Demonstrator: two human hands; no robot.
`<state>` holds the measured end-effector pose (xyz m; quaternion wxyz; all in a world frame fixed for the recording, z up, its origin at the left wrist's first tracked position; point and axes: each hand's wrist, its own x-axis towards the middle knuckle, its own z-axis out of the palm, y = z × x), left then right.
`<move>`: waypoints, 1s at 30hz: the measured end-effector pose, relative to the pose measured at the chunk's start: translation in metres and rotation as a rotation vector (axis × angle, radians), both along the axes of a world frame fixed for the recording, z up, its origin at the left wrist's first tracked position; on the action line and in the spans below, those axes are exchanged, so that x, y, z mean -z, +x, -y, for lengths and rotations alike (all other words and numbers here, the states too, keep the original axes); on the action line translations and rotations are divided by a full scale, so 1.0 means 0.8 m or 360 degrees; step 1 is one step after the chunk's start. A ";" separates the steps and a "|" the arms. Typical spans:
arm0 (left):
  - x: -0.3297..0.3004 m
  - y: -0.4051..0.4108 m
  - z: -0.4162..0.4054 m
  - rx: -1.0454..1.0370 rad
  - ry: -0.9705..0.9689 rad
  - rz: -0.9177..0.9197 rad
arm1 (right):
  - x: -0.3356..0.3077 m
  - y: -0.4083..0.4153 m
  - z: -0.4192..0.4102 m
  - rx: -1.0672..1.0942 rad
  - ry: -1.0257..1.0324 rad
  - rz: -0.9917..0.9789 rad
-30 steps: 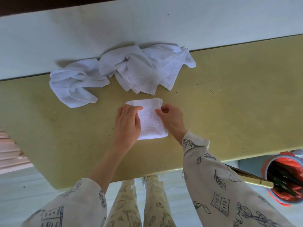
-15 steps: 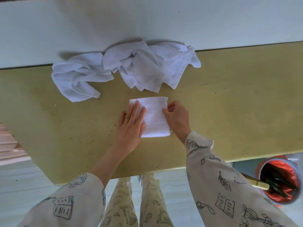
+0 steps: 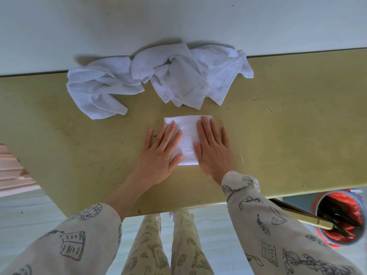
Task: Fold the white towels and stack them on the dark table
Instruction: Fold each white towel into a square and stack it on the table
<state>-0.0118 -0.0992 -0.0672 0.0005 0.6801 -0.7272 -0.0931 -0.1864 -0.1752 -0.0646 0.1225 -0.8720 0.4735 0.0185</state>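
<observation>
— What has she got under her palms there?

— A small white terry towel folded into a neat rectangle (image 3: 187,139), lying flat on the scuffed yellow-green tabletop (image 3: 297,135), near its front edge. Her left hand (image 3: 160,153) lies on the towel's left side, fingers straight and spread, the thumb reaching onto the cloth. Her right hand (image 3: 213,149) covers the right side the same way, flat and holding nothing. The middle strip of cloth shows between them.

— Pressing it down, then?

— Smoothing the fold, I'd say. Cloth like that looks soft and light, no stiffness at all, so it probably springs open unless flattened.

— Where would you take hold to move it?

— By the two long sides, or with a palm slid underneath, so the layers stay together. Pinch one corner and I'd expect it to fall open.

— And the rest?

— A loose heap of crumpled white towels (image 3: 158,78) sits farther back against the pale wall (image 3: 178,20), just beyond the folded one and not touching it. I see no stack yet.
</observation>
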 end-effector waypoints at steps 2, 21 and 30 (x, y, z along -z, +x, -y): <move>0.000 0.002 -0.005 0.0006 -0.0018 0.0008 | -0.001 0.002 -0.001 0.0019 0.0023 -0.0020; -0.012 0.003 -0.059 0.0137 -0.0300 -0.0462 | -0.012 -0.005 -0.054 -0.0258 0.0017 0.0345; -0.016 0.007 -0.086 0.0243 -0.0263 -0.0280 | -0.012 -0.011 -0.081 -0.0411 -0.0009 0.0205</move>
